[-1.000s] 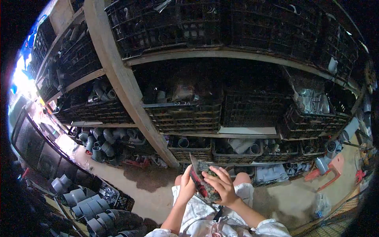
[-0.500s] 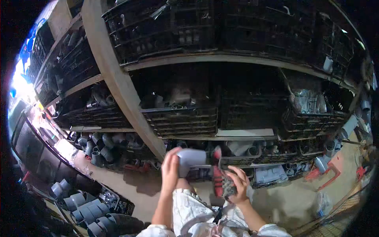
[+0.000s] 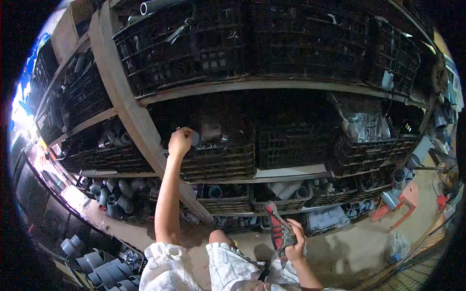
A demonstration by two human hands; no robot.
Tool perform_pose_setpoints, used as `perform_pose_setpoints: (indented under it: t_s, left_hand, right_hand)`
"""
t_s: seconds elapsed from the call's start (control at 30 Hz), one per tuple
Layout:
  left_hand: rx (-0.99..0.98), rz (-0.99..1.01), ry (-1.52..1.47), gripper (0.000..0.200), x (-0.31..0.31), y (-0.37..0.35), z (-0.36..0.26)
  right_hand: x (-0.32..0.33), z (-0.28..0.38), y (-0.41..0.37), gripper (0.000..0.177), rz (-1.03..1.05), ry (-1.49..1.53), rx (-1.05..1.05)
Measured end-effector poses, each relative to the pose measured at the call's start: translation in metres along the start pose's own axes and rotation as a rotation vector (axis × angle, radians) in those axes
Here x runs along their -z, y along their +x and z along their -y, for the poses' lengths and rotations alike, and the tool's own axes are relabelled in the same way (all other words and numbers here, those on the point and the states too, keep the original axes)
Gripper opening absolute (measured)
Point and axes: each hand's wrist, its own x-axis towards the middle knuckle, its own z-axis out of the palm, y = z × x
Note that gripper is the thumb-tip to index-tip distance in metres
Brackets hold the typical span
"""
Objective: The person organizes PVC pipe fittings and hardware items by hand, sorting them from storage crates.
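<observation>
My left hand [image 3: 179, 142] reaches over a black plastic crate [image 3: 218, 162] on the middle shelf. Its fingers are curled round a grey plastic pipe fitting [image 3: 195, 138], of which only a small part shows beside the hand. Low in front of my body, my right hand [image 3: 294, 242] grips a dusty red-and-grey brush [image 3: 277, 230], which is tilted with its red tip up. Small pale pieces lie inside the crate near my left hand, too dark to make out.
A wooden post [image 3: 127, 111] stands just left of my left arm. Clear plastic bags [image 3: 366, 127] fill a crate at right. Grey pipe fittings [image 3: 102, 269] are piled at lower left. A red plastic stool [image 3: 405, 201] sits on the floor at right.
My left hand has moved up and forward with the grey fitting, from in front of my body to the middle-shelf crate. My right hand keeps the brush low, and the view has shifted.
</observation>
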Motion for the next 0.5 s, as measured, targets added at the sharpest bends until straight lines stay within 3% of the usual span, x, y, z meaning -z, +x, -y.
perform_pose_setpoints:
  t_s: [0.03, 0.13, 0.33, 0.37, 0.5]
  left_hand:
    - [0.090, 0.104, -0.038, 0.020, -0.003, 0.001, 0.001]
    - [0.169, 0.093, -0.034, 0.018, 0.002, -0.002, -0.010]
    - [-0.059, 0.058, 0.011, 0.018, 0.003, -0.001, -0.029]
    - [-0.185, 0.011, 0.038, 0.019, 0.000, -0.001, -0.037]
    - [-0.223, 0.328, -0.042, 0.021, -0.010, 0.009, -0.084]
  right_hand:
    - [-0.001, -0.003, -0.002, 0.026, -0.012, -0.001, -0.004]
    - [0.000, -0.004, -0.004, 0.024, 0.000, 0.016, -0.026]
    - [-0.002, -0.011, -0.009, 0.023, 0.022, 0.030, -0.067]
    - [-0.002, -0.011, -0.010, 0.023, 0.018, 0.032, -0.077]
    - [-0.005, -0.013, -0.013, 0.024, -0.019, 0.109, -0.058]
